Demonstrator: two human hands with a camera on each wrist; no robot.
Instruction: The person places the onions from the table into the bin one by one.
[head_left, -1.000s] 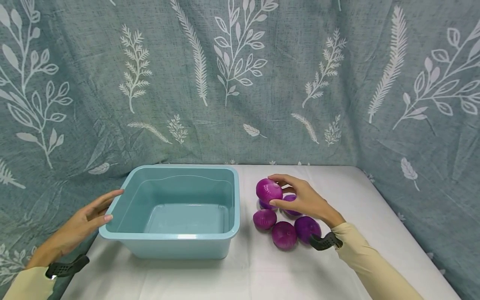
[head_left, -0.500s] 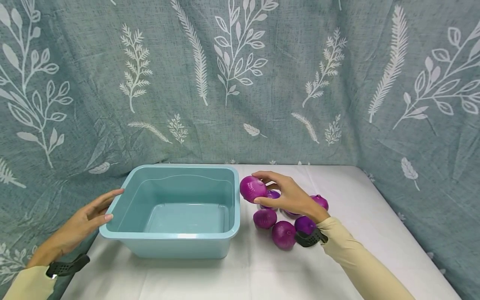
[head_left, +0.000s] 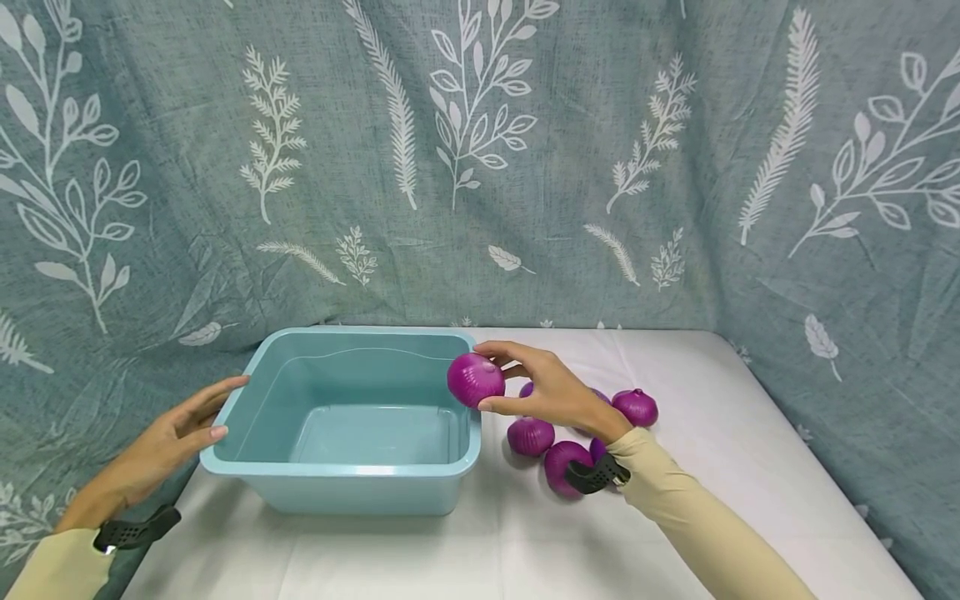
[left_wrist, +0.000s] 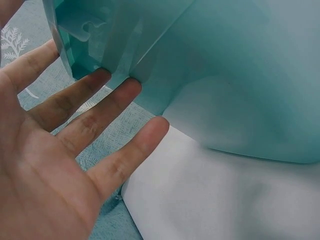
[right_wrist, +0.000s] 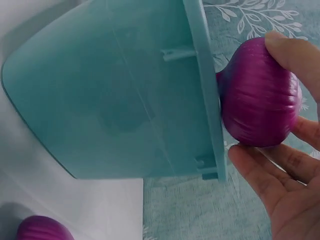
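The right hand [head_left: 551, 385] comes across from the right side with the forearm slanting, palm facing toward the tub [head_left: 337, 471]. Its thumb and fingers are clamped around one red onion [head_left: 475, 380], thumb on the near side and fingers on the far side. This onion is in the air at the right rim of the tub; whether it touches the rim, I cannot tell.

The left hand [head_left: 168, 442] is at the opposite rim, its fingers spread apart and nearly straight; the fingertips touch the tub and do not close around anything.

To the right of the tub, several other red onions [head_left: 530, 437] lie in a group on the white table [head_left: 390, 558]. The right hand and its black wrist strap [head_left: 600, 473] partly cover some of them. Behind the table hangs a grey-green cloth [head_left: 337, 167] with white leaf prints.
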